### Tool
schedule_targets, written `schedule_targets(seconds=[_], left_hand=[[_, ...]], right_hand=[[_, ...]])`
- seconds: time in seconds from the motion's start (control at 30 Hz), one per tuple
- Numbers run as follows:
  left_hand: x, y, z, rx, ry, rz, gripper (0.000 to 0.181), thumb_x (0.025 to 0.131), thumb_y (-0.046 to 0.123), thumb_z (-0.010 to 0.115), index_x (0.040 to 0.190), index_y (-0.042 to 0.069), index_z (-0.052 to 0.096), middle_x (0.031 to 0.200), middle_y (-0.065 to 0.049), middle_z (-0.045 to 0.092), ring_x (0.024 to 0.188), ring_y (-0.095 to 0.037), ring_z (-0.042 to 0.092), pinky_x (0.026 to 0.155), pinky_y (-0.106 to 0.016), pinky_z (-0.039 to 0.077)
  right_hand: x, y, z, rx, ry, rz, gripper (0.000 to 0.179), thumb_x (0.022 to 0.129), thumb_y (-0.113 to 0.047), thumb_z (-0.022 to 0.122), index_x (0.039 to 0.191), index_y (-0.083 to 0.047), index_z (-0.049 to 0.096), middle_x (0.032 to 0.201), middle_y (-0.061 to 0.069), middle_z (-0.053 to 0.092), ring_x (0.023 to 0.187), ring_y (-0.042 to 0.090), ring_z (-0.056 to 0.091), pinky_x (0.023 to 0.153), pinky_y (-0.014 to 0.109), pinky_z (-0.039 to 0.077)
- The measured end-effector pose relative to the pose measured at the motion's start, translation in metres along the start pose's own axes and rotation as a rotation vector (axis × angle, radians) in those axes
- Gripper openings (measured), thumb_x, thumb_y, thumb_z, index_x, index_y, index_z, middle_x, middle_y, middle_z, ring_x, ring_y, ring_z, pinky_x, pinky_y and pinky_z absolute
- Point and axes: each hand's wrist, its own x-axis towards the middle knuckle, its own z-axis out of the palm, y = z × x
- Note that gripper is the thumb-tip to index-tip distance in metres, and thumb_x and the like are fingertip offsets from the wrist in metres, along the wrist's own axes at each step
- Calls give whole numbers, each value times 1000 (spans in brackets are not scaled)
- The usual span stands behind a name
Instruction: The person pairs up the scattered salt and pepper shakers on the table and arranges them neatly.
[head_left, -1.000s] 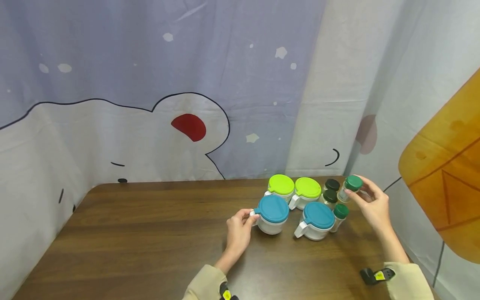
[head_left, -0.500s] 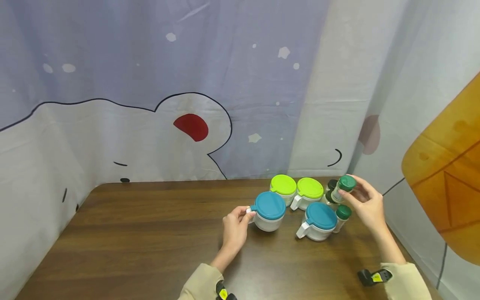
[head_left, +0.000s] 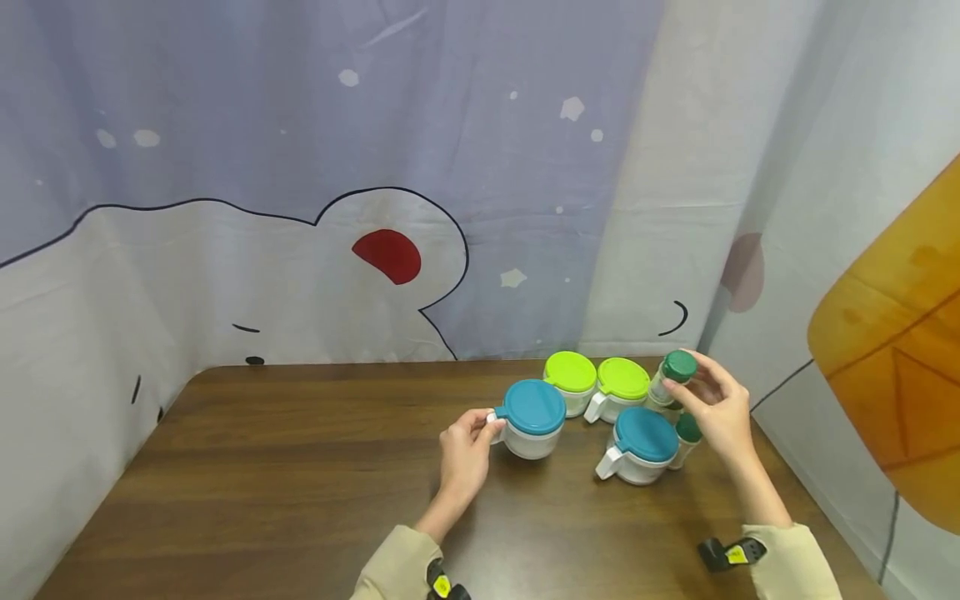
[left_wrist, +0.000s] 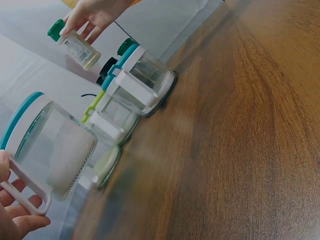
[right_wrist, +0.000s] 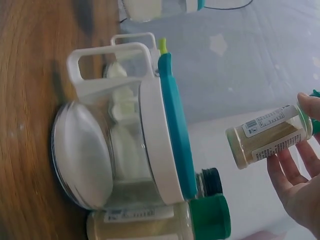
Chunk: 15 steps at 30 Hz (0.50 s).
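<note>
My left hand grips the white handle of a clear seasoning jar with a blue lid; the left wrist view shows white contents and the jar lifted off the table. My right hand pinches a spice bottle with a green cap near its top. In the right wrist view this spice bottle is tilted in the air, a printed label round its tan contents. Below it stand a second blue-lidded jar and another green-capped bottle. Dark-capped bottles are mostly hidden behind my right hand and its bottle.
Two jars with lime-green lids, a left one and a right one, stand near the back edge of the brown wooden table. A patterned curtain hangs right behind the table and along its sides.
My left hand has carried the blue-lidded jar left and slightly up, away from the lime-lidded jars. My right hand has moved left with the green-capped bottle, over the dark-capped ones.
</note>
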Motion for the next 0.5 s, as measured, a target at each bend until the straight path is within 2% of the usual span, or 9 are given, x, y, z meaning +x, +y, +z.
schedule_targets(seconds=[0.37,0.5], left_hand=[[2,0,-7,21,18,25,22,85,17,72,98,-1,70,95,-16,74,87,-24,73,77,-31,59],[3,0,-10,15,23,32,23,85,17,72,98,-2,70,95,-17,74,88,-25,73,77,-31,59]], right_hand=[[-3,-1,13,-7,7,5,47,77,10,72,122,6,59,97,-21,66,85,-6,64,76,8,51],[-2,0,18,0,-8,-17,48,77,11,72,123,6,59,100,-22,65,89,-5,64,77,8,52]])
